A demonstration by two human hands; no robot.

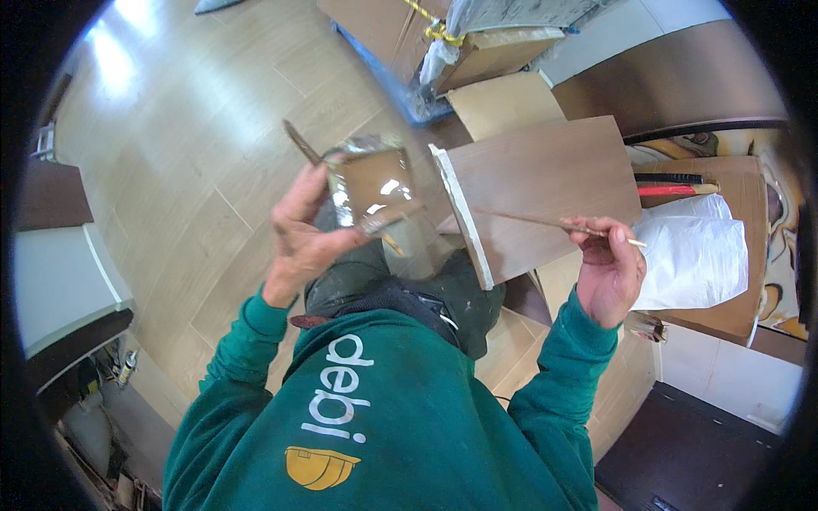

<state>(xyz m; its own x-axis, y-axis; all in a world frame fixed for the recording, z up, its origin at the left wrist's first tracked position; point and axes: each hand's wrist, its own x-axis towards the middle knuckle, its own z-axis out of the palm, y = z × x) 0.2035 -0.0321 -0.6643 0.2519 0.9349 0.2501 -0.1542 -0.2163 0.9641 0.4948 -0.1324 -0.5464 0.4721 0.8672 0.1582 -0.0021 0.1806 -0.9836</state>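
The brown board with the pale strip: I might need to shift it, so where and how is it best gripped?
Probably by its far and near edges, a hand coming from each side: the brown board is broad and flat, with no handle in sight. I'd avoid the pale strip on its left edge, which looks uneven.

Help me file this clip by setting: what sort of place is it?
Likely an indoor room being fitted out or repaired, though home or workshop is unclear: it has a brown panel with a white edge, a cardboard box, and white plastic lying on more cardboard.
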